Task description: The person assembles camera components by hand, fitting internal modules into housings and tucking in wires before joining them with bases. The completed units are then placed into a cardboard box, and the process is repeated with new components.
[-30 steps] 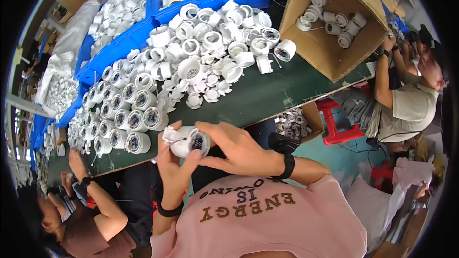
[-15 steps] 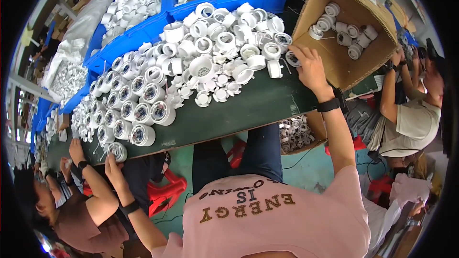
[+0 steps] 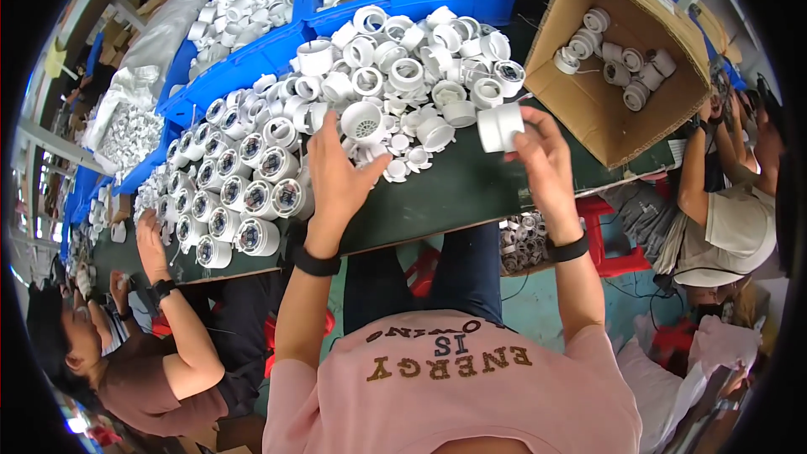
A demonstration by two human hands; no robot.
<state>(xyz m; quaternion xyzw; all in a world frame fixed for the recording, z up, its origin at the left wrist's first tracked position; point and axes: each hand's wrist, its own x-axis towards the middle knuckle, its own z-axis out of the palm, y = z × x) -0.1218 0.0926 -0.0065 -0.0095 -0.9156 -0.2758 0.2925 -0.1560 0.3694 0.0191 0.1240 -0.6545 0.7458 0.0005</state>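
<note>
My right hand grips a white cylindrical plastic housing between thumb and fingers, just above the table near the cardboard box. My left hand is open, thumb and fingers apart, at the front of the heap of white plastic rings. Close to its fingers lies a white perforated cup; whether they touch is unclear. Left of that hand, white housings with dark circuit parts inside stand grouped in rows. Small white caps are scattered in front of the heap.
Blue bins full of white parts line the back. At right a tilted cardboard box holds several white housings. Below the table edge sits a carton of parts. A co-worker's hand is at the table's left; another person is at right.
My left hand has left the housing near the front edge and moved right to the heap. My right hand has lifted a white housing and brought it slightly nearer me.
</note>
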